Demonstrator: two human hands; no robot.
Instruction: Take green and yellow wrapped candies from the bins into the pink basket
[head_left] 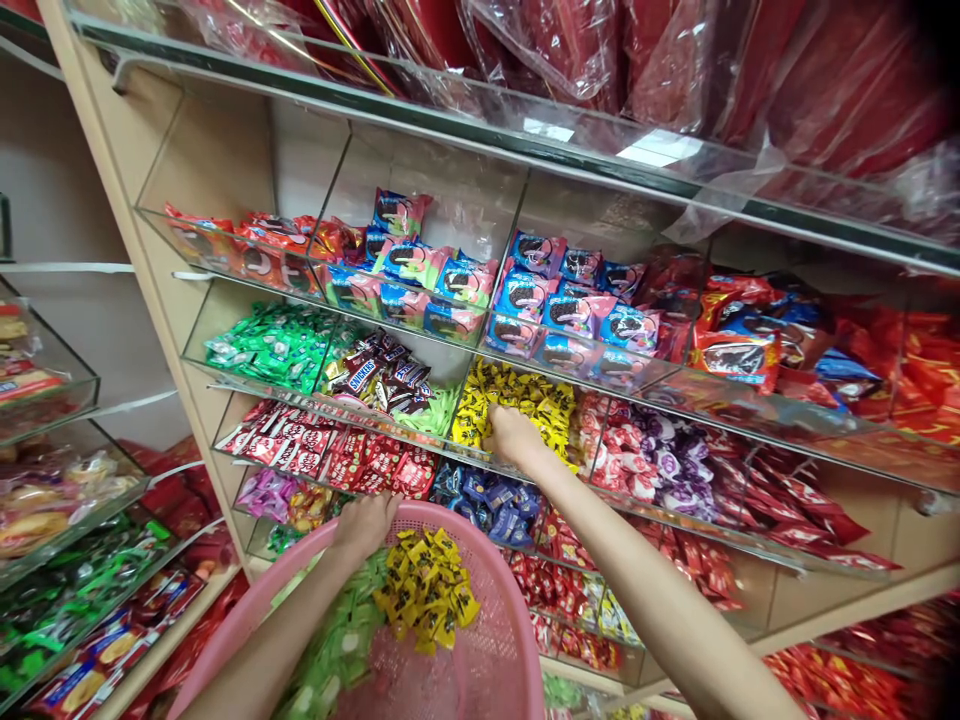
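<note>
My left hand (367, 524) is closed over the far rim of a pink plastic basket (495, 570). Inside the basket lie a heap of yellow-wrapped candies (429, 590) and, left of them, green-wrapped sweets (341, 650), partly covered by my left forearm. My right hand (514, 440) reaches over the clear front of a shelf compartment filled with the same yellow candies (544, 398). Its fingers curl down among those candies, and the fingertips are hidden. Left of this compartment are brown Snickers packs (375, 372) and some light green sweets (435, 410).
Clear shelf fronts (420, 300) and dividers run across the tilted rack. Blue and pink cookie packs (570, 305) fill the row above my right hand. Red and purple candies (645, 450) sit to its right. Another snack rack (45, 490) stands at left.
</note>
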